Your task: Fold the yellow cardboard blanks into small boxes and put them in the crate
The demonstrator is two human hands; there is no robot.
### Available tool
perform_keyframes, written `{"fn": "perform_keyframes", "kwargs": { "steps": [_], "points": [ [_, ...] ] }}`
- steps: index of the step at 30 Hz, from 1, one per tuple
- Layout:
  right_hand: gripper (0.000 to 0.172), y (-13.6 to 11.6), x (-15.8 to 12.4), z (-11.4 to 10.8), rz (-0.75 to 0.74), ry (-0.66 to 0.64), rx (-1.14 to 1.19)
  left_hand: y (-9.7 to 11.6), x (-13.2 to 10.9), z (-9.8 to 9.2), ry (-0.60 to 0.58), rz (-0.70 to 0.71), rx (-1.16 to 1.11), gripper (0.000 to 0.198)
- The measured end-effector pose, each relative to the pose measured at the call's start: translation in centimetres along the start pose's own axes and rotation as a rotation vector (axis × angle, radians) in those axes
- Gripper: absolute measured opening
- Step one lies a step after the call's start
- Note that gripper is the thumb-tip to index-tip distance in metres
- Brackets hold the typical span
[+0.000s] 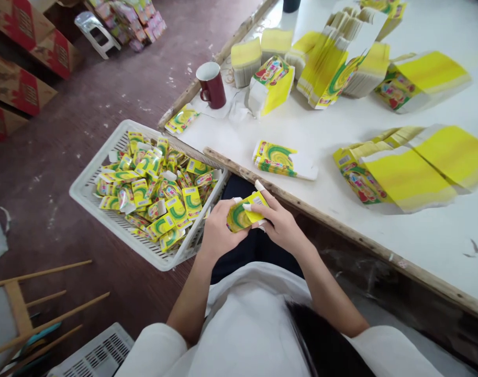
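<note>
Between my two hands, above my lap, is a small yellow and green printed carton (pixel 241 213). My left hand (pixel 222 230) grips its left end, fingers wrapped round it. My right hand (pixel 280 222) holds the right end, with white coverings on several fingertips. Beside my left hand stands a white plastic basket (pixel 123 230) heaped with similar small cartons (pixel 176 209). On the table edge in front of me lies a short stack of flat cartons (pixel 276 158), a white flap sticking out to its right.
A maroon mug (pixel 212 86) stands near the corner of the white table (pixel 380 251), by a flat carton (pixel 181 119). Stacks of yellow cartons (pixel 415 167) spread across the table. Cardboard boxes (pixel 30 78), a white stool (pixel 97 34) and an upturned wooden stool (pixel 21 309) are at left.
</note>
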State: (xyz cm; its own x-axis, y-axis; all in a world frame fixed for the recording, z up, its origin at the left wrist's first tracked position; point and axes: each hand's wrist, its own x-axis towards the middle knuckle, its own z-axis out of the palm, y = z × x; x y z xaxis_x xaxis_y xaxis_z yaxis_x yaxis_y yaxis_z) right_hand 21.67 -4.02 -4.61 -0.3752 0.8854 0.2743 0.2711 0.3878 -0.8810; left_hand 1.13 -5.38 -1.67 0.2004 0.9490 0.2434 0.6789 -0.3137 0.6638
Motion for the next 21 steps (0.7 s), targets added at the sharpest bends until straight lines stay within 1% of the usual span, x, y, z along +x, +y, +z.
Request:
{"fn": "perform_keyframes", "kwargs": {
  "steps": [2, 4, 5, 6, 8, 10, 12, 13, 14, 15, 16, 18, 19, 20, 21],
  "points": [
    [0.032, 0.3, 0.2, -0.9, -0.022, -0.073, 0.010, 0.0, 0.3, -0.9, -0.025, 0.029, 0.024, 0.055],
    [0.023, 0.4, 0.4, -1.4, -0.034, -0.130, 0.043, 0.1, 0.5, -1.3, -0.054, 0.053, 0.040, 0.053],
    [0.021, 0.4, 0.4, -1.5, -0.036, -0.140, 0.066, 0.2, 0.5, -1.4, -0.058, 0.059, 0.043, 0.053],
    [0.023, 0.3, 0.5, -1.3, -0.032, -0.127, 0.095, 0.4, 0.5, -1.3, -0.055, 0.059, 0.047, 0.054],
    [0.034, -0.1, 0.5, -0.5, 0.003, -0.047, 0.167, 0.8, 0.4, -0.9, -0.033, 0.051, 0.054, 0.055],
    [0.053, -0.5, 0.4, 0.3, 0.047, 0.032, 0.248, 1.0, 0.2, -0.4, -0.003, 0.047, 0.033, 0.056],
    [0.072, -0.6, 0.5, 0.7, 0.068, 0.060, 0.316, 0.7, 0.0, -0.1, 0.012, 0.019, -0.051, 0.057],
    [0.078, -0.5, 0.6, 0.5, 0.073, 0.062, 0.330, 0.3, -0.1, 0.0, 0.038, -0.019, -0.118, 0.058],
    [0.077, -0.3, 0.9, 0.1, 0.080, 0.076, 0.321, -0.3, -0.1, 0.1, 0.091, -0.079, -0.192, 0.060],
    [0.071, 0.1, 1.4, -0.6, 0.095, 0.115, 0.276, -1.0, 0.0, 0.1, 0.184, -0.154, -0.264, 0.064],
    [0.060, 0.7, 1.9, -1.5, 0.119, 0.177, 0.190, -2.0, 0.1, 0.0, 0.310, -0.238, -0.323, 0.071],
    [0.036, 2.1, 3.2, -3.4, 0.201, 0.347, -0.083, -3.8, 0.5, -0.2, 0.595, -0.398, -0.358, 0.093],
    [0.030, 2.8, 3.8, -4.3, 0.259, 0.417, -0.245, -4.6, 0.6, -0.3, 0.695, -0.457, -0.326, 0.107],
    [0.029, 3.6, 4.5, -5.1, 0.327, 0.456, -0.393, -5.3, 0.7, -0.3, 0.753, -0.492, -0.279, 0.117],
    [0.030, 4.4, 5.1, -5.7, 0.398, 0.457, -0.517, -5.6, 0.8, -0.3, 0.769, -0.504, -0.232, 0.123]
  ]
}}
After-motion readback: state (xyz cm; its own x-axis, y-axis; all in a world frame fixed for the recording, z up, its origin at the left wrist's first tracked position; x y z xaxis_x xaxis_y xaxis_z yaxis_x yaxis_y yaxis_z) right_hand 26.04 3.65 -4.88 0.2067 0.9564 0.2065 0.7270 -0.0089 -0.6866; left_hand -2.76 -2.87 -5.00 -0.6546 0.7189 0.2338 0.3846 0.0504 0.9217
